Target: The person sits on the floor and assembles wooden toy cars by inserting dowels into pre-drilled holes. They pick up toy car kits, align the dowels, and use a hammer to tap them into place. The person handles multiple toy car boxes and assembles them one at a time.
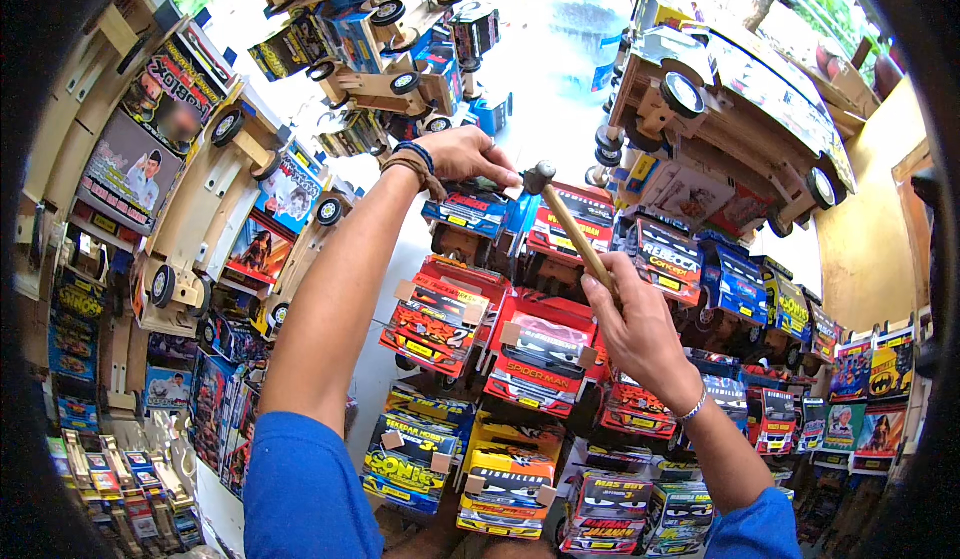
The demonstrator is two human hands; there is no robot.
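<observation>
My right hand (640, 324) is wrapped round the wooden handle of a hammer (577, 231), whose dark metal head is up by my left fingertips. My left hand (465, 156) reaches forward with thumb and fingers pinched together at the top of a blue toy truck (470, 212). Whatever sits in that pinch is too small to make out. Just right of it, beneath the hammer, stands a red toy truck (570, 221). Closer to me are two more red toy trucks, one with a racing pattern (437, 324) and one with a silver windscreen (540, 354).
Rows of colourful toy trucks (505, 479) fill the near side. Wooden toy trucks with black wheels lie on their sides at left (190, 249) and right (720, 124). A large clear plastic bottle (585, 44) stands at the back. A wooden panel (875, 219) rises at far right.
</observation>
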